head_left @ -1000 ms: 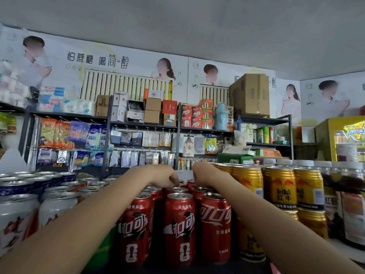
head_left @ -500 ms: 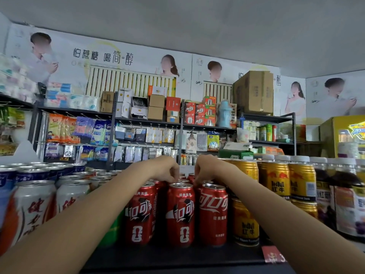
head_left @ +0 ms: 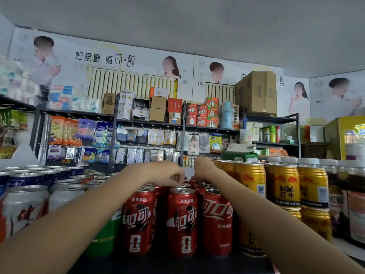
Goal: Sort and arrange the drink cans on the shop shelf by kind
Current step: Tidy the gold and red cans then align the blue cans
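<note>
Red cola cans (head_left: pixel 182 220) stand in rows at the shelf's front centre, with more behind them. My left hand (head_left: pixel 167 175) reaches over them, and its curled fingers close on the top of a rear red cola can (head_left: pixel 185 179). My right hand (head_left: pixel 203 169) reaches to the back of the same rows. Its fingers are hidden behind the hand, so its grip cannot be told. A green can (head_left: pixel 106 234) stands left of the cola, partly hidden by my left forearm. Gold energy-drink cans (head_left: pixel 286 186) are stacked on the right.
White cans with red lettering (head_left: pixel 23 210) and blue cans (head_left: pixel 25 178) fill the left of the shelf. Dark bottles with white caps (head_left: pixel 353 194) stand at the far right. Beyond are shop racks (head_left: pixel 148 123) of packets and boxes, and a yellow cooler (head_left: pixel 347 135).
Both hands stay at the rear cola cans, a little closer together. The view has shifted slightly, and more of the shelf front shows.
</note>
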Available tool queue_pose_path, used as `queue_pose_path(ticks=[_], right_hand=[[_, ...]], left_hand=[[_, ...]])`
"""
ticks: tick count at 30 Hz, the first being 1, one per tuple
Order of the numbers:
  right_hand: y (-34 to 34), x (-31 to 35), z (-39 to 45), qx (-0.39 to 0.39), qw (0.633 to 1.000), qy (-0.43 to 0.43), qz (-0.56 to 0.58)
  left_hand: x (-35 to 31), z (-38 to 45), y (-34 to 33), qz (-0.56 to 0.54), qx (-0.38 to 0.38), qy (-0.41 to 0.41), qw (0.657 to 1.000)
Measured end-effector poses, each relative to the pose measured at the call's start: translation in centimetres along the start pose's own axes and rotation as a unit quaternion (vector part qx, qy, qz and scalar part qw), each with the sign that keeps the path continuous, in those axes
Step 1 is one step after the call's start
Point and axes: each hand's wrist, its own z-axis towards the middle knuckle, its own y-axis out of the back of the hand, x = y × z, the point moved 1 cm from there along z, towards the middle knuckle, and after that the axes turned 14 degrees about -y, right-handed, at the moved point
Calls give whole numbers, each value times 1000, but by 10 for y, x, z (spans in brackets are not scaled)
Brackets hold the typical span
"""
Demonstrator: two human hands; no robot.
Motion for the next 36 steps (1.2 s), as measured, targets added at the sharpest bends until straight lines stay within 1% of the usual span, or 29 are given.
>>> queue_pose_path(ticks=[3,8,12,14,17,20,23,29,33,34,36], right_hand=[[-1,-1,-1,2,1000,18,12],[-4,0,3,33,998,37,30],[5,-2,-1,62,997,33,31],[11,-6,-6,66,996,35,45],[24,-15,-19,48,996,51,61],[36,-25,-35,78,993,66,66],[36,-27,-46,100,992,64,44],[27,-16,-47,48,996,74,19],[15,-16,-46,-10,997,52,52],[15,-16,-47,-12,997,56,57],[18,-19,-51,13,995,77,65]], left_hand=[[-1,2,4,-1,13,-10,1000],[-3,10,7,13,52,-3,999],[0,9,9,4,54,16,998],[2,6,8,-21,43,24,999],[-1,-1,8,-41,25,38,998],[-7,-6,12,-47,12,41,998],[-12,-8,11,-51,-13,40,998],[-17,-8,-4,-16,-55,56,997],[-19,-6,-2,-26,-62,55,996],[-21,-6,-1,-19,-58,55,997],[-23,-7,0,-5,-55,56,997]])
